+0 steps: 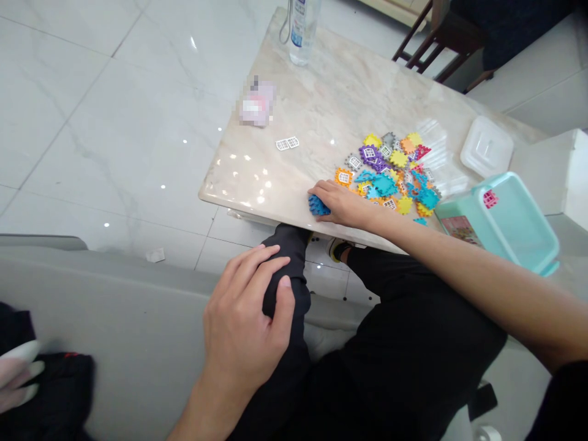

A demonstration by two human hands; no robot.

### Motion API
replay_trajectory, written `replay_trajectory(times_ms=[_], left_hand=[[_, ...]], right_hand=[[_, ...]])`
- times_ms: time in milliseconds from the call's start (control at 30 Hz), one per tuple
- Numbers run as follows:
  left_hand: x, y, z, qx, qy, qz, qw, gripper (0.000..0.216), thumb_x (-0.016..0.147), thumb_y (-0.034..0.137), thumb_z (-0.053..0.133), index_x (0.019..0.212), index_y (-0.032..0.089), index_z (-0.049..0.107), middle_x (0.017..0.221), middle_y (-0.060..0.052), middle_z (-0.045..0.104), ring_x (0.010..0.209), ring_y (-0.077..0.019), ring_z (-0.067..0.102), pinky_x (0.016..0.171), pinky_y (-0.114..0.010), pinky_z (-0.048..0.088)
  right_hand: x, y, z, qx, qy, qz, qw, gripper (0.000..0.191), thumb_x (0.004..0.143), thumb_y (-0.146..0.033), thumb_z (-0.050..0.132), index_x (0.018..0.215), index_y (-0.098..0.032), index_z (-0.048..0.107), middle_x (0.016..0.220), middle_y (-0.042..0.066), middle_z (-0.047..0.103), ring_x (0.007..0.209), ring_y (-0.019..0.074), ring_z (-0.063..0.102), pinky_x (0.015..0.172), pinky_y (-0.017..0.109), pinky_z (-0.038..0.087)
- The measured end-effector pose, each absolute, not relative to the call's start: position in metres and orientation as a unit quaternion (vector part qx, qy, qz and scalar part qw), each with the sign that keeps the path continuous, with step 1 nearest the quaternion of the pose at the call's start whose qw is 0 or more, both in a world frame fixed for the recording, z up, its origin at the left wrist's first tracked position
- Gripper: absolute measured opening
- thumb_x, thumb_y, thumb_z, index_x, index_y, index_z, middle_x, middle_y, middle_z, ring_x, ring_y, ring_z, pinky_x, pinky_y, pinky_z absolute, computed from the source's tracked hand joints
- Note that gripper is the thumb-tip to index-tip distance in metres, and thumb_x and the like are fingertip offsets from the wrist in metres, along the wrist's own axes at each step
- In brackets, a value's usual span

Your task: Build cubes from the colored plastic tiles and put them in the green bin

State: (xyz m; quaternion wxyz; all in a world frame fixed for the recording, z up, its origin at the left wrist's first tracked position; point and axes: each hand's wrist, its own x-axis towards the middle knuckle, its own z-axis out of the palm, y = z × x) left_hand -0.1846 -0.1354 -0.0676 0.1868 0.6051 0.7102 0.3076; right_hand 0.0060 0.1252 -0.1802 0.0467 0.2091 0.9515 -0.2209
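My right hand (pixel 337 201) is closed around a stack of blue plastic building tiles (pixel 318 206) at the table's near edge. Its fingers cover part of the stack. Just beyond that hand lies a heap of toothed building tiles (pixel 384 184) in teal, yellow, purple, orange and grey, some with white window inserts. An orange tile with a white window (pixel 343 177) sits close to my fingers. Over my left knee, my left hand (pixel 250 312) holds nothing, its fingers spread. A white window piece (pixel 287 144) lies apart from the heap.
A teal plastic box (pixel 519 223) with a pink window piece inside stands at the right, near a translucent lid (pixel 487 146) and clear wrapping (pixel 438 159). A water bottle (pixel 301 30) and a blurred pinkish item (pixel 257 105) are on the marble table (pixel 331 86).
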Motion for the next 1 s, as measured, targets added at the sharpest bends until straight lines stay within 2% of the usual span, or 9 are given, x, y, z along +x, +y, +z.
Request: replay_trajectory(times_ms=[167, 300, 533, 633, 733, 800, 867, 1000], left_hand=[[-0.185, -0.135, -0.068, 0.605, 0.711, 0.307, 0.183, 0.024, 0.104, 0.022, 0.062, 0.122, 0.022, 0.077, 0.136, -0.009, 0.078, 0.133, -0.0288, 0.069, 0.121, -0.049, 0.051], [-0.186, -0.135, -0.069, 0.605, 0.712, 0.307, 0.183, 0.024, 0.104, 0.023, 0.062, 0.123, 0.023, 0.077, 0.136, -0.008, 0.078, 0.133, -0.0289, 0.069, 0.121, -0.050, 0.051], [-0.185, -0.136, -0.069, 0.606, 0.714, 0.301, 0.180, 0.024, 0.104, 0.024, 0.061, 0.123, 0.024, 0.076, 0.137, -0.009, 0.078, 0.133, -0.0298, 0.069, 0.120, -0.051, 0.052], [-0.186, -0.136, -0.070, 0.604, 0.714, 0.305, 0.181, 0.024, 0.105, 0.024, 0.062, 0.124, 0.024, 0.076, 0.138, -0.009, 0.078, 0.134, -0.0301, 0.070, 0.119, -0.052, 0.053], [-0.186, -0.135, -0.068, 0.589, 0.707, 0.341, 0.192, 0.024, 0.106, 0.024, 0.063, 0.127, 0.026, 0.075, 0.140, -0.007, 0.078, 0.136, -0.0287, 0.070, 0.123, -0.051, 0.050], [-0.184, -0.134, -0.061, 0.552, 0.704, 0.386, 0.224, 0.028, 0.106, 0.027, 0.065, 0.133, 0.027, 0.073, 0.144, -0.006, 0.076, 0.138, -0.0273, 0.069, 0.126, -0.050, 0.049], [-0.180, -0.134, -0.050, 0.491, 0.690, 0.440, 0.299, 0.037, 0.106, 0.034, 0.070, 0.142, 0.028, 0.069, 0.149, -0.007, 0.073, 0.139, -0.0274, 0.069, 0.125, -0.048, 0.052], [-0.164, -0.138, -0.022, 0.374, 0.532, 0.526, 0.548, 0.064, 0.099, 0.060, 0.077, 0.149, 0.023, 0.063, 0.151, -0.015, 0.070, 0.136, -0.0341, 0.071, 0.115, -0.048, 0.061]], right_hand=[[0.005, 0.125, -0.182, 0.211, 0.953, -0.212, 0.054, 0.041, 0.099, -0.027, 0.074, 0.136, -0.012, 0.064, 0.128, 0.019, 0.066, 0.120, 0.0354, 0.062, 0.109, 0.050, 0.052], [0.004, 0.124, -0.179, 0.224, 0.947, -0.221, 0.055, 0.036, 0.097, -0.028, 0.077, 0.130, -0.015, 0.067, 0.125, 0.017, 0.067, 0.119, 0.0345, 0.063, 0.109, 0.049, 0.052], [0.000, 0.123, -0.171, 0.266, 0.932, -0.239, 0.064, 0.032, 0.091, -0.024, 0.083, 0.120, -0.014, 0.072, 0.125, 0.020, 0.072, 0.120, 0.0368, 0.067, 0.108, 0.049, 0.056], [-0.001, 0.123, -0.156, 0.271, 0.925, -0.266, 0.025, 0.036, 0.091, -0.026, 0.084, 0.123, -0.016, 0.073, 0.126, 0.018, 0.074, 0.118, 0.0350, 0.070, 0.107, 0.048, 0.057], [0.001, 0.113, -0.119, 0.255, 0.914, -0.309, -0.065, 0.042, 0.092, -0.035, 0.086, 0.129, -0.019, 0.072, 0.127, 0.014, 0.077, 0.117, 0.0319, 0.073, 0.108, 0.045, 0.057], [0.003, 0.096, -0.085, 0.231, 0.902, -0.339, -0.134, 0.045, 0.093, -0.039, 0.087, 0.132, -0.023, 0.072, 0.128, 0.011, 0.078, 0.117, 0.0300, 0.074, 0.108, 0.044, 0.058], [0.007, 0.070, -0.052, 0.206, 0.887, -0.363, -0.197, 0.048, 0.093, -0.040, 0.088, 0.136, -0.026, 0.072, 0.130, 0.009, 0.078, 0.121, 0.0288, 0.074, 0.110, 0.044, 0.058], [0.022, 0.005, -0.002, 0.142, 0.865, -0.381, -0.293, 0.056, 0.092, -0.043, 0.091, 0.143, -0.032, 0.070, 0.131, 0.008, 0.079, 0.123, 0.0283, 0.075, 0.112, 0.046, 0.061]])
